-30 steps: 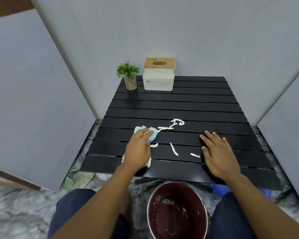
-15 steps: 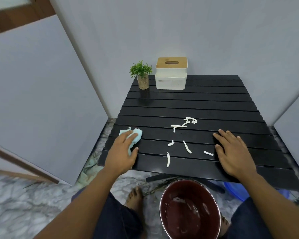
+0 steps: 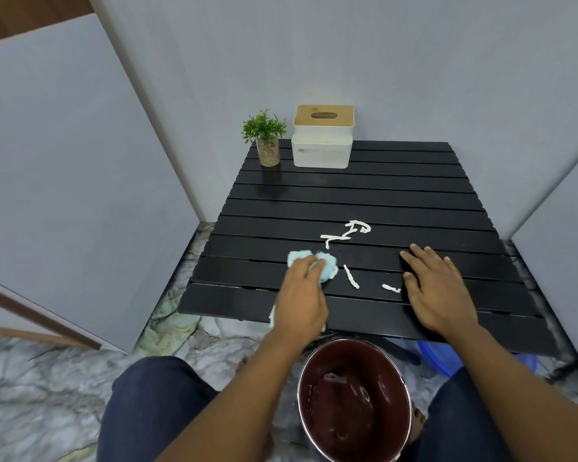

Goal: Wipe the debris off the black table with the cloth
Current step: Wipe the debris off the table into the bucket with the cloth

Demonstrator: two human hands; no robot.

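Left hand [image 3: 299, 295] clamped on cloth [image 3: 327, 266] to sweep 3 white scraps [image 3: 351, 276] toward bucket [image 3: 354, 400]; right hand [image 3: 437, 291] flat, open, bracing black table [image 3: 364, 195].

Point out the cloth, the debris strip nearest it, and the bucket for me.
cloth [image 3: 327, 265]: head view, on the light blue wad showing past the left hand's fingers.
debris strip [image 3: 351, 276]: head view, mid-length of the white strip.
bucket [image 3: 354, 400]: head view, on its dark red inside.
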